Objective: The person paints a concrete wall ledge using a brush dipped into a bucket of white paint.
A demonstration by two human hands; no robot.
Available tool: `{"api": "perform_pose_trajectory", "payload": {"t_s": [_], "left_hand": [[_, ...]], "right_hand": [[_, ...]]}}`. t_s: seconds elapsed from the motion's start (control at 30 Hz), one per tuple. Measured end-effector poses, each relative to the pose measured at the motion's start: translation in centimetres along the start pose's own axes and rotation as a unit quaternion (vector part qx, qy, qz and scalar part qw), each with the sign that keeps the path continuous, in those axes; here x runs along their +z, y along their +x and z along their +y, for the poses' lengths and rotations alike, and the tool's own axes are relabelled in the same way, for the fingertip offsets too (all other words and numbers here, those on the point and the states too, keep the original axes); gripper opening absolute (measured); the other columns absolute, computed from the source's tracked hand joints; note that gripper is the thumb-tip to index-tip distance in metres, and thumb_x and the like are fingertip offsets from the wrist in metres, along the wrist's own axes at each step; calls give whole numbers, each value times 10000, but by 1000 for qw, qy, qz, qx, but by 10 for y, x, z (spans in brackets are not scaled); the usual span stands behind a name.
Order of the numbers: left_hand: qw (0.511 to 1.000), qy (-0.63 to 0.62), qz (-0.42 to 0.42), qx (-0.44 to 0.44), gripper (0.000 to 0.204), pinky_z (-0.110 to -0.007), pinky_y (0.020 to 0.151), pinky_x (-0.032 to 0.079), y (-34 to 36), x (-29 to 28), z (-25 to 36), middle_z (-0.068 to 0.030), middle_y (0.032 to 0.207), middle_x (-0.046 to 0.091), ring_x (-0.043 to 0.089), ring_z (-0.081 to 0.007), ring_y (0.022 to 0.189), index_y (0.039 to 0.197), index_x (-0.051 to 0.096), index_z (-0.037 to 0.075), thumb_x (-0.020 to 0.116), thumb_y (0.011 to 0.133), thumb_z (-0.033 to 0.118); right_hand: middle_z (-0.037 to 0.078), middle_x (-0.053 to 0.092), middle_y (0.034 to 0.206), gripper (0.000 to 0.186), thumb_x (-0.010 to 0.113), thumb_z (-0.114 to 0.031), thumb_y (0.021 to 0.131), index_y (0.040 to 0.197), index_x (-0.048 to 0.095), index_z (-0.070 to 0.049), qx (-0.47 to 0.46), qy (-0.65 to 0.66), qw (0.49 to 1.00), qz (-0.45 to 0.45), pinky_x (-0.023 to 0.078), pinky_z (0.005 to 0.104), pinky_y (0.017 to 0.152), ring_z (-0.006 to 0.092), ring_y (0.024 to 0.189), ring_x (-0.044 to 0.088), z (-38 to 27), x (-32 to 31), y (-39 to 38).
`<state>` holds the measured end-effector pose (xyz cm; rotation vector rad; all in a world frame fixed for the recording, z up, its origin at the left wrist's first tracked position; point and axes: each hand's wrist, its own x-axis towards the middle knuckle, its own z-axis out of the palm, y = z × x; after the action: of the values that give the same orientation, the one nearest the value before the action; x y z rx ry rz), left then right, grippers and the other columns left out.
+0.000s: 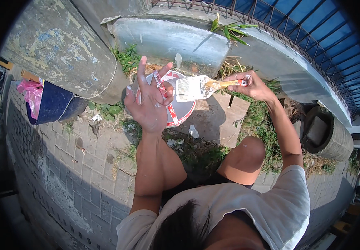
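My right hand [248, 85] is closed around the handle of a wide paintbrush [190, 88], its bristles coated white and pointing left. My left hand [150, 104] is turned palm up, whitish smears on its skin. Its thumb and two fingers stretch out, while the others curl about a narrow red-and-white strip [171, 113]. Beneath the strip is a round container [184, 111] with a grey surface and a red-and-white rim; the hand covers its left part. The brush's bristles overlap the container's right side, and I cannot tell whether they touch it.
A low wall [167, 37] with a pale painted face stands ahead, a metal fence [296, 37] above it. At left are a thick concrete column [63, 50] and a dark blue bin [59, 106] with a pink bag. A hollow concrete cylinder [334, 137] lies right. Paving and weeds surround my knees.
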<state>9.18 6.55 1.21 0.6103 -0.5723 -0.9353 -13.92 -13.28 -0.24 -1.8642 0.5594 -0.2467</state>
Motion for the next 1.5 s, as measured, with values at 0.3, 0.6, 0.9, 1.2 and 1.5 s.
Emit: {"api": "perform_pose_trajectory", "payload": {"t_s": [0.3,0.6,0.9,1.2,1.5], "left_hand": [[983,31,146,110,809,-214,491,327,0,-8,1,-243,1250,460,493,-118,652,1484,141,147,305,838,605],[975,72,166,125,815,-209,514,318,-5,-10,-6,-187,1266,442,462,-101,661,1464,195,117,353,816,586],[989,3,119,88,871,-196,541,328,-11,-23,1,-180,1288,365,435,-77,659,1460,143,97,497,817,566],[993,42,103,44,925,-199,524,335,-14,-23,0,-155,1270,406,450,-92,660,1461,177,125,509,753,620],[996,13,73,49,905,-264,685,406,-15,-30,-7,-221,1254,386,406,-121,727,1465,158,58,553,802,531]], "right_hand": [[-54,521,652,267,664,-241,858,1017,689,-28,4,72,991,114,238,198,464,29,526,360,-33,-23,51],[-6,565,637,292,617,-238,862,1025,702,-10,-83,-140,956,242,352,241,512,73,544,443,-82,-38,233],[219,669,823,296,596,-265,749,898,725,-44,-44,-453,825,335,522,431,751,383,814,657,-90,43,298],[257,654,886,280,583,-209,745,845,685,31,-23,-582,763,280,522,442,770,395,876,647,-122,44,354],[224,652,1044,365,622,-236,761,1018,658,20,52,-637,737,220,520,428,817,353,976,644,-146,46,393]]}}
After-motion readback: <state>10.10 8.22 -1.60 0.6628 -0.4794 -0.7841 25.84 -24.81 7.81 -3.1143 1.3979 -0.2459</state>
